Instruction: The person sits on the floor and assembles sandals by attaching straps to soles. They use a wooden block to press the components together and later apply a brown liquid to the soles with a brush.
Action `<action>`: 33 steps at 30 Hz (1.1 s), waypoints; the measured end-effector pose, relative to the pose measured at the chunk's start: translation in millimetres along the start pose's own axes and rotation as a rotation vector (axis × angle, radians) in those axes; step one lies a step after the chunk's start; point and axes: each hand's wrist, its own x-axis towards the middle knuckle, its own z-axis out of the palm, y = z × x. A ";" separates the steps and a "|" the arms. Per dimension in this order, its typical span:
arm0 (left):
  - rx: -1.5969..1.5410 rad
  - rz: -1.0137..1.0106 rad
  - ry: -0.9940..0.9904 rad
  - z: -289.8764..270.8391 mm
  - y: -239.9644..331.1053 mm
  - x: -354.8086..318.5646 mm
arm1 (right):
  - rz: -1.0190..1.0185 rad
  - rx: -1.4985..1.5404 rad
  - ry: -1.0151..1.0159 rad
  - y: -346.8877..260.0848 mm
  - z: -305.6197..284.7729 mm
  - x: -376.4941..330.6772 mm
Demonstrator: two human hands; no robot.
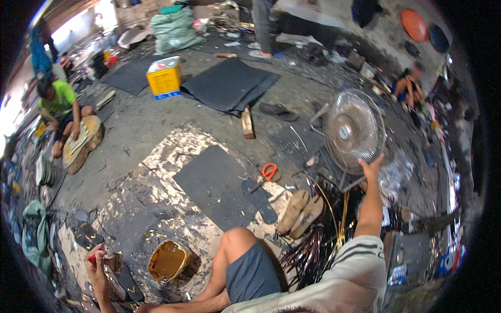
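Reaching up and to the right, the right hand (371,166) rests its fingers on the lower rim of the fan (355,130), whose round wire cage stands tilted on the floor beside a heap of dark and gold strips (323,229). The fingers look spread against the cage rather than closed round it; whether they grip a wire I cannot tell. The left hand (95,261) is low at the left, closed on a small red tool (92,257) held over a dark sandal piece (122,279) that lies on the floor just beside a tin of brown glue (168,261).

Judging from how things lie, the work is partway: a black sheet (216,185) on the floor has a sole-shaped cutout (261,201) lying at its right edge, orange scissors (267,172) sit near it, and two tan soles (301,213) lie side by side, not yet joined to anything. The piece under the left hand seems the one in hand; the rest waits.

Of packages, a yellow square can (165,78) with a blue band and a white label on top stands well back on the floor, next to a stack of black sheets (229,83). Behind it is a green sack (172,31). An orange disc (414,24) and a dark blue one hang on the far wall at the upper right.
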 end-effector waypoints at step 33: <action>-0.219 -0.138 0.215 13.6 10.9 -76.1 | -0.154 0.811 -0.083 -286.1 58.0 -179.1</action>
